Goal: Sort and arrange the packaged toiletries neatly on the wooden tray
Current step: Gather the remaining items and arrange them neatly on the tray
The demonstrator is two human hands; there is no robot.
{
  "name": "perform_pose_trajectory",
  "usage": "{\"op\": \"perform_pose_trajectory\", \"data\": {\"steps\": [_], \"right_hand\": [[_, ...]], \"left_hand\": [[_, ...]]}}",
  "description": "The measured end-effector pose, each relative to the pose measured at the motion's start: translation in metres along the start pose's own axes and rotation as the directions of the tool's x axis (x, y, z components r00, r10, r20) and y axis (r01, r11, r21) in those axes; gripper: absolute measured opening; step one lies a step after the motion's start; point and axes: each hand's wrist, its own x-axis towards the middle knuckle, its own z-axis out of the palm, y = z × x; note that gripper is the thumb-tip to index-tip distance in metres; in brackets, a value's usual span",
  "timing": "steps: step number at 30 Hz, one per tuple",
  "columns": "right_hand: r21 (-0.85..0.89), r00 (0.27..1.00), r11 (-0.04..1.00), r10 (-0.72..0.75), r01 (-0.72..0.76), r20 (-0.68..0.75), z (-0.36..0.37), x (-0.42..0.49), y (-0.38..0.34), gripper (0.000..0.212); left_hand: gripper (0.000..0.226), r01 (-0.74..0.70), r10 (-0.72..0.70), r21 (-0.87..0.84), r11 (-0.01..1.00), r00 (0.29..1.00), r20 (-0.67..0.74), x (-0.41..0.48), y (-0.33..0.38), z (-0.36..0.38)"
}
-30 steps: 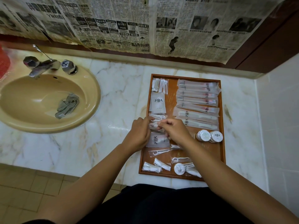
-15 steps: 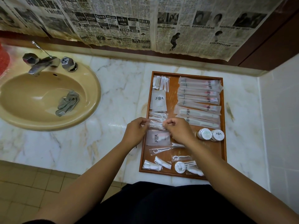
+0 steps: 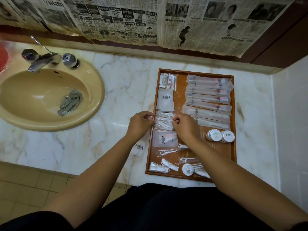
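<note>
Floss-pick packets [image 3: 164, 121], piled in the wooden tray's [image 3: 181, 90] left column, are pinched at each end by the left hand [image 3: 140, 125] and the right hand [image 3: 185, 127]; their slippery wrappers could slide apart over the left rim.

The tray [image 3: 180, 97] is smooth, lightly varnished wood; its packets [image 3: 208, 97] are frosted or clear plastic film. The tabletop [image 3: 125, 90] is glossy, veined marble. At nine o'clock, a glazed ceramic sink [image 3: 95, 104] with a shiny chromed metal tap [image 3: 41, 60] holds limp grey cloth [image 3: 70, 102]. Matt, yellowed newsprint [image 3: 116, 22] hangs at twelve.
</note>
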Motion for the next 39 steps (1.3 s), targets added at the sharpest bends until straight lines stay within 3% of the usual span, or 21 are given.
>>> {"op": "perform_pose_trajectory", "data": {"steps": [6,10,13,16,18,24,30,35,39], "right_hand": [[-0.023,0.999,0.999,-0.028,0.028,-0.018,-0.006,-0.007,-0.002,0.022],[-0.039,0.99,0.989,-0.141,0.14,-0.022,-0.01,-0.029,-0.01,0.016],[-0.011,0.947,0.965,-0.254,0.261,0.194,-0.001,-0.05,-0.012,0.01],[-0.027,0.846,0.928,-0.326,0.371,0.422,0.013,-0.074,-0.008,0.015],[-0.078,0.817,0.902,-0.345,0.425,0.462,0.023,-0.086,-0.001,0.019],[-0.236,0.842,0.832,-0.409,0.503,0.353,0.036,-0.087,0.02,0.032],[-0.281,0.819,0.786,-0.444,0.551,0.363,0.033,-0.081,0.023,0.028],[-0.195,0.815,0.83,-0.418,0.522,0.402,0.027,-0.082,0.02,0.015],[0.048,0.875,0.945,-0.318,0.323,0.365,0.014,-0.083,0.015,0.004]], "left_hand": [[0.019,0.052,-0.05,0.127,0.991,0.999,-0.013,-0.025,-0.036,-0.038],[0.043,0.094,-0.118,0.36,0.928,0.992,0.046,-0.05,-0.057,-0.04],[0.065,0.062,-0.089,0.493,0.868,0.995,0.032,-0.068,-0.06,-0.027],[0.065,0.029,-0.031,0.555,0.831,0.999,-0.006,-0.08,-0.062,-0.016],[0.06,0.04,-0.034,0.524,0.851,0.999,-0.021,-0.083,-0.063,-0.013],[0.052,0.086,-0.076,0.417,0.905,0.996,-0.04,-0.089,-0.062,-0.014],[0.051,0.178,-0.177,0.214,0.96,0.984,-0.026,-0.088,-0.054,-0.02],[0.035,0.153,-0.15,0.158,0.975,0.988,-0.035,-0.085,-0.04,-0.028],[0.014,0.114,-0.112,0.031,0.993,0.992,-0.05,-0.077,-0.023,-0.031]]}}
